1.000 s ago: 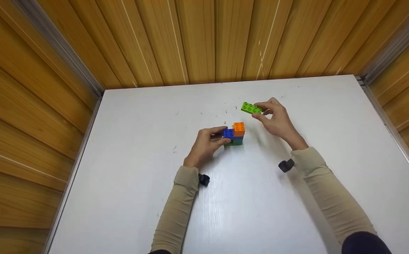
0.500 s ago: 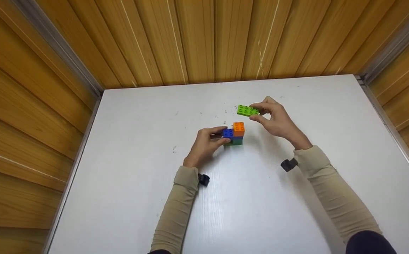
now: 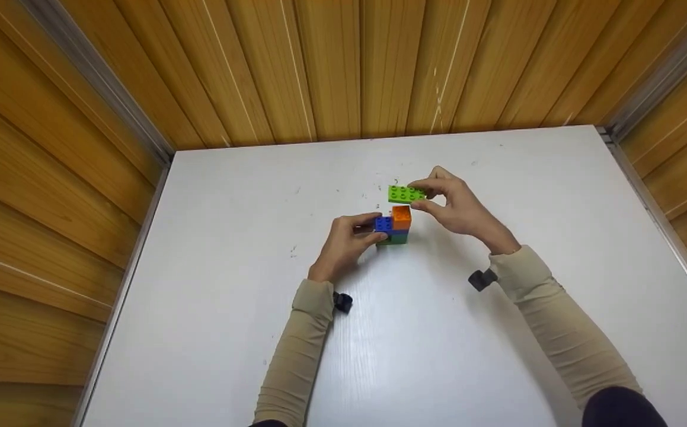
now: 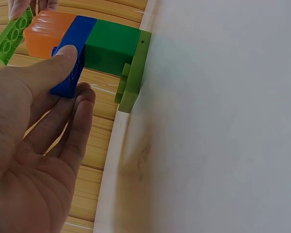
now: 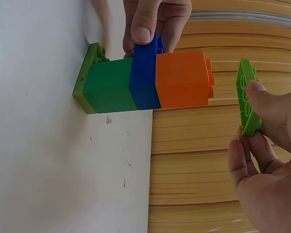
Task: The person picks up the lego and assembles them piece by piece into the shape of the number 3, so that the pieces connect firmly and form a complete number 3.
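A stack of toy building bricks stands upright on the white table: an olive-green base plate brick [image 5: 84, 77], a dark green brick [image 5: 111, 86], a flat blue brick [image 5: 145, 80] and an orange brick [image 5: 182, 80] on top. My left hand [image 3: 343, 240] pinches the overhanging left end of the blue brick between thumb and fingers. My right hand [image 3: 456, 207] holds a thin lime-green brick [image 3: 403, 194] by its right end, studs up. In the right wrist view a gap separates the lime brick from the orange studs.
The white table [image 3: 230, 267] reaches out on all sides of the stack. Wood-patterned panels [image 3: 331, 71] rise behind and at both sides, with grey metal strips at the corners. Small dark marks dot the tabletop.
My right hand has brought the lime-green brick leftward and nearer, turning it level, close above the orange brick. The left hand and the stack have stayed in place.
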{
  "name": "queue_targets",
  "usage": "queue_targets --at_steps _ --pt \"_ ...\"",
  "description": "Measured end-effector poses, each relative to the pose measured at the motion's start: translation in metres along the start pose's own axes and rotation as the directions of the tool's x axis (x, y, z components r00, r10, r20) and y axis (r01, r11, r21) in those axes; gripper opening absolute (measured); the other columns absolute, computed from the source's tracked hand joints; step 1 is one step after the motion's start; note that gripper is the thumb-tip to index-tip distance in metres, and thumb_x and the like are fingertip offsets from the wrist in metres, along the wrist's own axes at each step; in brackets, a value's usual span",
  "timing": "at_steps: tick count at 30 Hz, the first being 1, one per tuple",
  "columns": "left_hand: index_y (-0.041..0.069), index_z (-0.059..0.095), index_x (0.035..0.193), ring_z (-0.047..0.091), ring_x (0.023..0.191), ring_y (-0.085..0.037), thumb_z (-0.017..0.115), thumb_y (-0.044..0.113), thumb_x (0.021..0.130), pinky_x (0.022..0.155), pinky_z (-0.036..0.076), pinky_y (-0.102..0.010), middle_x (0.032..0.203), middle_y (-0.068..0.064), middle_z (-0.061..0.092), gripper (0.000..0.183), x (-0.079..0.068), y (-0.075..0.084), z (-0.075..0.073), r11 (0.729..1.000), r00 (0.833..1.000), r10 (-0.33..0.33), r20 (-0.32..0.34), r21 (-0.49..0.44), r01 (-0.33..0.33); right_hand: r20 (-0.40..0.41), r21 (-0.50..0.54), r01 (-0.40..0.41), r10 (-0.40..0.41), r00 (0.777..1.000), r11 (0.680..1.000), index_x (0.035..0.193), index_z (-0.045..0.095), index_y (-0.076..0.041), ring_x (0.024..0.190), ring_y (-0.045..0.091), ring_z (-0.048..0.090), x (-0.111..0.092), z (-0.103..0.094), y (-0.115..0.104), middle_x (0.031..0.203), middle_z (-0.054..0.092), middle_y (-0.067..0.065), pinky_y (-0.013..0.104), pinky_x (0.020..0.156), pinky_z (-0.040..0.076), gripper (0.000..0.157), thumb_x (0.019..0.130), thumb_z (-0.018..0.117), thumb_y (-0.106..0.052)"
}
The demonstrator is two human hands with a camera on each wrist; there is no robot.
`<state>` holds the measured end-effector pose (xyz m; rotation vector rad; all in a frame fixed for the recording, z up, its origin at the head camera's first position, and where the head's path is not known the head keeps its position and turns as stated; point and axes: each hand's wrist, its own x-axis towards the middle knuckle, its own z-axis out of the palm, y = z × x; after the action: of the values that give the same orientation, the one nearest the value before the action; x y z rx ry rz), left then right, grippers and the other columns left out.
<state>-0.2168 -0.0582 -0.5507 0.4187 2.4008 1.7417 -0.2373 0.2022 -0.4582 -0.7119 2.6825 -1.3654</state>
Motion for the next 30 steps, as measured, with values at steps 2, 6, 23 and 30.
queue_targets --at_steps 2,6,23,30 --pt "0.005 0.067 0.144 0.073 0.118 -0.018 0.081 0.013 0.096 0.099 0.06 -0.028 0.133 -0.012 0.074 0.05 -0.001 0.0 0.0 1.0 1.0 -0.01 0.001 0.0 0.01 0.005 0.001 0.013 -0.013 1.0 1.0 0.133 0.074 -0.003 0.105 0.021 0.061 0.0 0.002 0.0 0.104 0.056 0.012 0.026 0.096 0.049 0.036 0.099 0.077 -0.014" --pt "0.008 0.068 0.144 0.073 0.118 -0.017 0.081 0.014 0.096 0.099 0.06 -0.027 0.133 -0.012 0.074 0.05 -0.002 -0.001 0.001 1.0 1.0 -0.023 0.007 0.005 0.023 0.023 0.007 0.014 -0.015 1.0 1.0 0.133 0.074 -0.003 0.104 0.021 0.06 -0.001 0.006 0.001 0.105 0.057 0.013 0.036 0.099 0.05 0.035 0.1 0.077 -0.014" --pt "0.007 0.069 0.143 0.073 0.119 -0.02 0.081 0.013 0.096 0.098 0.06 -0.025 0.131 -0.013 0.075 0.048 -0.001 -0.002 0.0 1.0 1.0 0.022 0.008 0.02 -0.022 0.067 0.02 0.039 -0.04 0.997 0.999 0.134 0.074 -0.003 0.104 0.024 0.061 0.0 0.016 0.002 0.105 0.057 0.012 0.049 0.101 0.052 0.036 0.099 0.078 -0.013" --pt "0.007 0.068 0.144 0.073 0.119 -0.02 0.08 0.013 0.097 0.099 0.059 -0.025 0.131 -0.013 0.075 0.049 0.0 0.001 -0.001 0.999 1.0 0.02 0.005 0.033 -0.021 0.082 0.01 0.051 -0.052 0.995 0.999 0.134 0.073 -0.003 0.105 0.021 0.06 0.0 0.017 0.001 0.106 0.057 0.011 0.034 0.097 0.049 0.035 0.1 0.076 -0.012"
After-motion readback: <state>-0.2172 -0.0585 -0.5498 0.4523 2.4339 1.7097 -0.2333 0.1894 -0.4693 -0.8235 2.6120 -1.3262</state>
